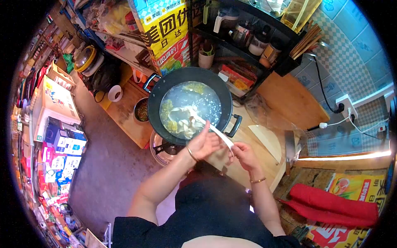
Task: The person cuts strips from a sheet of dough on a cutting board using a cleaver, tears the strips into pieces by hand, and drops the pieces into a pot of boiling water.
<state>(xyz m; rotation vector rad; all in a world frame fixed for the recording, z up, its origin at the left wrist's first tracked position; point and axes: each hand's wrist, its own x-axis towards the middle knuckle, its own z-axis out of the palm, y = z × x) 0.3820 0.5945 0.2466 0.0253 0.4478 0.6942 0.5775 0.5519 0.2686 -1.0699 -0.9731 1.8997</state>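
A long white strip of what looks like dough [223, 139] slants from over the wok [190, 73] down to my right hand [245, 157], whose fingers are pinched on its lower end. My left hand [203, 144] is beside the strip at the wok's near rim, thumb up along it and fingers stretched apart; whether the thumb presses on the strip is hard to see. Cloudy, bubbling liquid [198, 97] fills the dark wok. Pale flat pieces [188, 127] and yellow-green clumps [193, 87] float in it.
Left of the wok are a bowl of dark food [142, 110], a white cup [115, 93] and a metal lid [159, 151]. On the right, a cleaver-like blade [289, 144] stands by a pale board [264, 140]. Behind is a black shelf [231, 39] with bottles.
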